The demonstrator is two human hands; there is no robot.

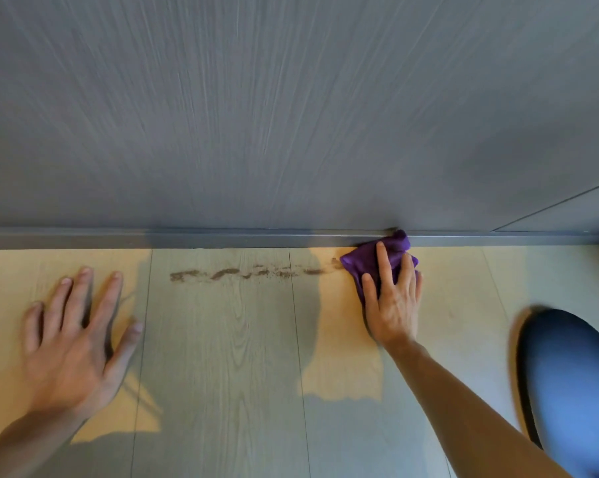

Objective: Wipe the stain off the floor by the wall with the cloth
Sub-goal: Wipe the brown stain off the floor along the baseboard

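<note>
A brown smeared stain [250, 272] runs in a thin line across the light wood floor [229, 357], just in front of the grey baseboard [188, 238]. A purple cloth [370, 260] lies crumpled at the stain's right end, touching the baseboard. My right hand [393, 298] presses flat on the cloth, fingers spread over it. My left hand [74, 334] rests flat on the floor to the left of the stain, fingers apart, holding nothing.
A grey wood-grain wall [291, 115] rises behind the baseboard. A knee in blue trousers [570, 384] sits at the lower right. Patches of warm light and shadow fall across the floorboards.
</note>
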